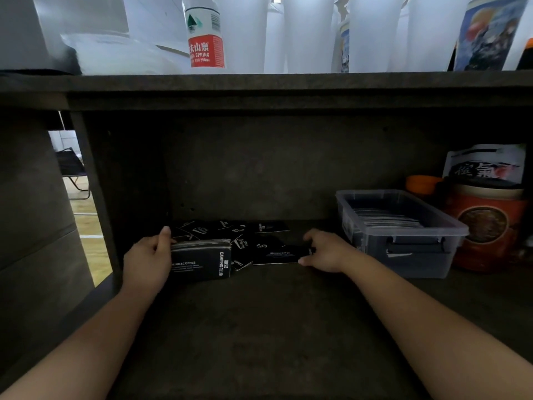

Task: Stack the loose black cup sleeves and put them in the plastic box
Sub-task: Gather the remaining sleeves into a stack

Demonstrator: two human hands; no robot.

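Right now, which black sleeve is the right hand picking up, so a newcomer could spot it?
Inside the dark shelf, left of the clear plastic box, loose sleeves lie scattered. The right hand pinches the single flat sleeve nearest the front, unlike the thick stack in the left hand.

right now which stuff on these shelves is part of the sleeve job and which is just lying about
Job:
stacked sleeves, held by left hand
single sleeve, pinched by right hand
loose sleeves
plastic box

Lying about:
water bottle
red canister
white cups
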